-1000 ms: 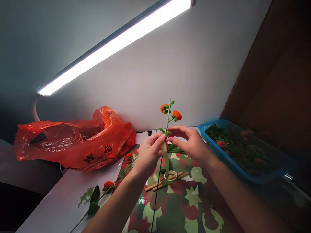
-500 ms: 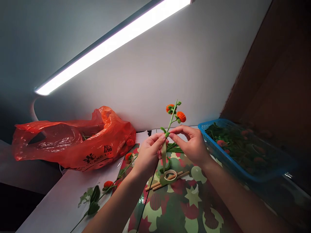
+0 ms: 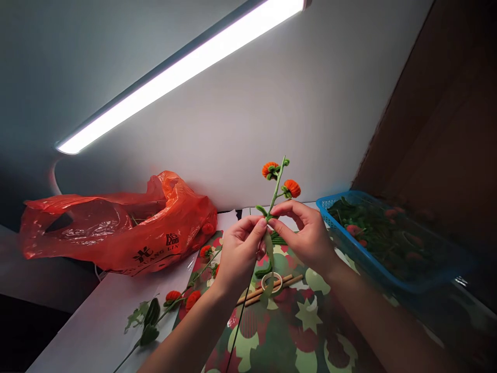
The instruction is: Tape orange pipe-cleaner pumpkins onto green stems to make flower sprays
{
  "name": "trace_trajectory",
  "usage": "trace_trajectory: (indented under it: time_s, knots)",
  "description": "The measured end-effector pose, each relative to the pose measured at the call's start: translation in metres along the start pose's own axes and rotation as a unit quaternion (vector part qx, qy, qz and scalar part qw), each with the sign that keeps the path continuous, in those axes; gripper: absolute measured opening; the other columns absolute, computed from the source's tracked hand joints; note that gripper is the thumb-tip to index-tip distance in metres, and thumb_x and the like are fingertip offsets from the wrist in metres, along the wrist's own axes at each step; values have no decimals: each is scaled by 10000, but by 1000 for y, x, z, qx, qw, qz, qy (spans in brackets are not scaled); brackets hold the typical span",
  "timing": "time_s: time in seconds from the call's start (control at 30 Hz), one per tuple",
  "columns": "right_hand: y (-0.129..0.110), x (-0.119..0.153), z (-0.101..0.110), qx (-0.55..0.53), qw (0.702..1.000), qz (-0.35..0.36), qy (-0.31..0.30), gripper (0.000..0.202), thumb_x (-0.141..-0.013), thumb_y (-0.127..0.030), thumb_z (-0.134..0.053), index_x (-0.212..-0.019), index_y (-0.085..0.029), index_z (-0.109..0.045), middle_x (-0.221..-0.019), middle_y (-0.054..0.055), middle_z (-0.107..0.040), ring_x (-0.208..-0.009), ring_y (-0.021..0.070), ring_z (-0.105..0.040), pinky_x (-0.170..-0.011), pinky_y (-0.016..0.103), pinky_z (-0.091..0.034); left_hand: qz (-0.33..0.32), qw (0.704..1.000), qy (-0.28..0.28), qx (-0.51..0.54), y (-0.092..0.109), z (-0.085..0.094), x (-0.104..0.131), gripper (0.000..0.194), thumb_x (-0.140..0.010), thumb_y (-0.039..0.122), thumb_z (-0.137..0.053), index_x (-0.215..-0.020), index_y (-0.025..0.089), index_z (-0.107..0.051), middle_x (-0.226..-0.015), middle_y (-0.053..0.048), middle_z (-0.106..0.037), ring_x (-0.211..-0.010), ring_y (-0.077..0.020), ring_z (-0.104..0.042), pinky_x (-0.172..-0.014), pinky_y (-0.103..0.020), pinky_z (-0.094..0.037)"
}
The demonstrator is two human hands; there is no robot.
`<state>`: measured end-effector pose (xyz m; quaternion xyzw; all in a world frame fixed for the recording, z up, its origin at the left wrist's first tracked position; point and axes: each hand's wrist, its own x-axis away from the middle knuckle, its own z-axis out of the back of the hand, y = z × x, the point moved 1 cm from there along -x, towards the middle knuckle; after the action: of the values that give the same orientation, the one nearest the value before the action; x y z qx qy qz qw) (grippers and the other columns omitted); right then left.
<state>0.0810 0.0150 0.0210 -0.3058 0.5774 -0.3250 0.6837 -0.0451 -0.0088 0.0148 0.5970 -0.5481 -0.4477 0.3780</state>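
The basket, blue with a perforated side, stands on the right, full of green leaves among which several orange-red blooms show; its far right part is dark and blurred, so the rest of its load cannot be told. On the left lies the bag, thin orange-red plastic with dark print, slumped on its side; a few green bits show in its gaping mouth, and a round reddish shape shows through its right end. Between bag and basket, above the mat, the flower is held up, leaning slightly right, with two orange blooms at its top. The left hand pinches it just below a small leaf, thumb and forefinger closed on it; the right hand grips just beside, thumb and fingertips drawn together on the stem. A pale green strip hangs from the hands towards the ring, which lies over brown sticks on the mat. A dark wire runs down below the left hand; its upper end is hidden. Near the bag lies a spray with orange blooms and leaves.
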Motion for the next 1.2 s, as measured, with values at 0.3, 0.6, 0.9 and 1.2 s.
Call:
trace_trajectory:
  time_s: [0.3,0.6,0.9,1.2]
  knots:
    - [-6,6,-9,-158,964,-200,-69,296,-695,-368,-685,-848,-194,-501,-834,15,-588,-769,144,-581,-699,276,-481,-20,999,35,21,1,6,-6,173,-700,299,-677,-736,141,-618,-641,25,-524,-540,-46,-442,-497,-153,-371]
    - [-11,4,0,-80,952,-227,-192,234,-774,-365,-589,-689,-163,-507,-558,-56,-424,-490,67,-366,-448,203,-280,-43,997,57,-1,0,7,-8,168,-699,287,-683,-768,144,-630,-639,33,-530,-509,-33,-400,-474,-152,-342]
    - [-25,3,14,20,960,-125,-249,233,-816,-328,-525,-639,-178,-548,-700,-5,-531,-629,113,-464,-554,227,-372,0,999,40,24,-4,4,-8,166,-680,297,-686,-733,157,-615,-597,41,-544,-503,-49,-454,-493,-167,-367]
    - [-1,-5,7,-168,918,-216,-286,255,-816,-407,-532,-721,-171,-517,-559,-29,-543,-527,115,-529,-562,257,-416,28,996,-3,79,-3,6,-14,155,-685,279,-668,-732,147,-601,-689,2,-570,-610,-89,-520,-584,-198,-419]
